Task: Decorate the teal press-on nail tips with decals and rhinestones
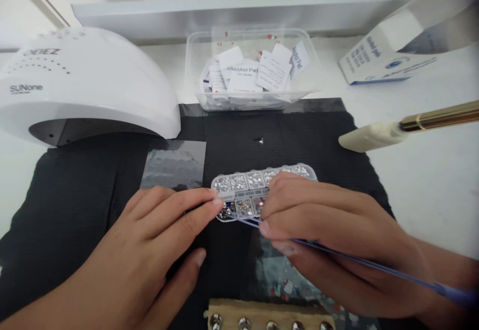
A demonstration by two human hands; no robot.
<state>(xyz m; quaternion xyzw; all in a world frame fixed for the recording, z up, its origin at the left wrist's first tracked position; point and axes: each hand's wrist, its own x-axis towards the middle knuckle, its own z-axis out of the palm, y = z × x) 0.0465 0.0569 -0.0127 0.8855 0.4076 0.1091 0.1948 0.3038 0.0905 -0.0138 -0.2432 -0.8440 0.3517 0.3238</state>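
Note:
A clear compartment box of small rhinestones point(250, 184) lies on a black mat point(82, 195) in front of me. My left hand point(149, 250) rests on the mat, its fingertips touching the box's left end. My right hand point(329, 250) covers the box's right part and pinches a thin purple stick point(374, 266). The stick's tip points into a lower-left compartment of coloured stones.
A white nail lamp point(86, 85) sits at the back left. A clear tub of alcohol pads point(254, 70) stands behind the mat, a white box point(392, 45) at the back right. A gold-handled tool with a cream tip point(396, 131) lies right. A wooden holder point(262, 317) is at the near edge.

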